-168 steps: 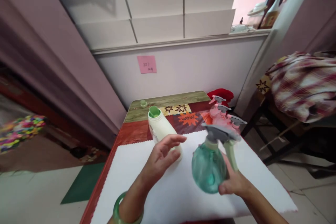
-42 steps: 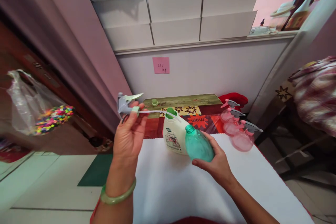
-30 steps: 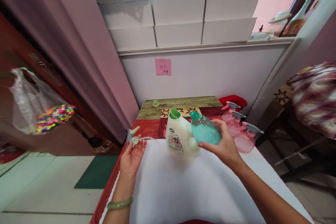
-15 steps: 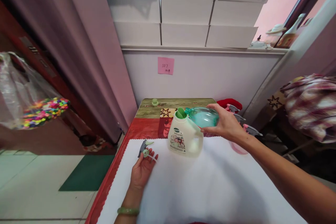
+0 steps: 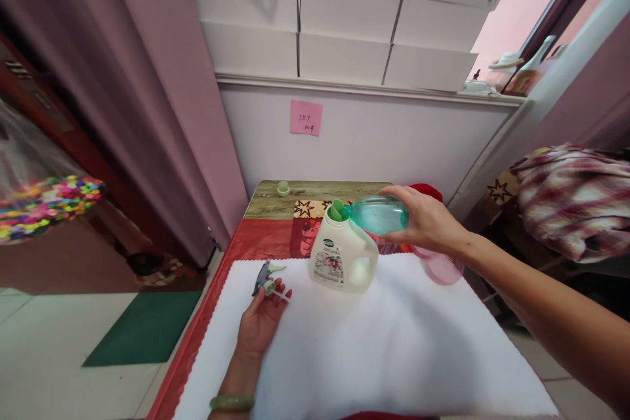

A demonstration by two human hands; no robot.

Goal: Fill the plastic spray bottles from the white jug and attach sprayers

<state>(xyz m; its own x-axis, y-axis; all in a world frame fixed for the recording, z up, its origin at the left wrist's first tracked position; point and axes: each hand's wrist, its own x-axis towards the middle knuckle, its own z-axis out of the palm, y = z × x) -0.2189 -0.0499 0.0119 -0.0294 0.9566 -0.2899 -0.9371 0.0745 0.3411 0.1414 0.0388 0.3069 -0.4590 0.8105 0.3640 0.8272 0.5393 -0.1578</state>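
- R hand is gripping the teal bottle round its body, fingers wrapped over the top. Vs. a sec ago it's tipping the btl fully onto its side, neck pointing left.
- Btl's open neck is now sitting right at the green spout of the white jug. Touching or just beside, can't tell. Earlier it was being held lower, next to the jug.
- Whether anything is flowing betw. the two isn't showing.
- L hand is now resting on the white cloth, left of the jug. Its fingers are still pinching the sprayer head w/ its thin tube. A moment back it was holding it up in the air.
- So the sprayer is staying off the btl, and the btl is hanging above the table, mouth to mouth w/ the jug.
- Pink bottle is sitting behind the R forearm, partly hidden. Small green cap is lying at the far table edge, well apart.
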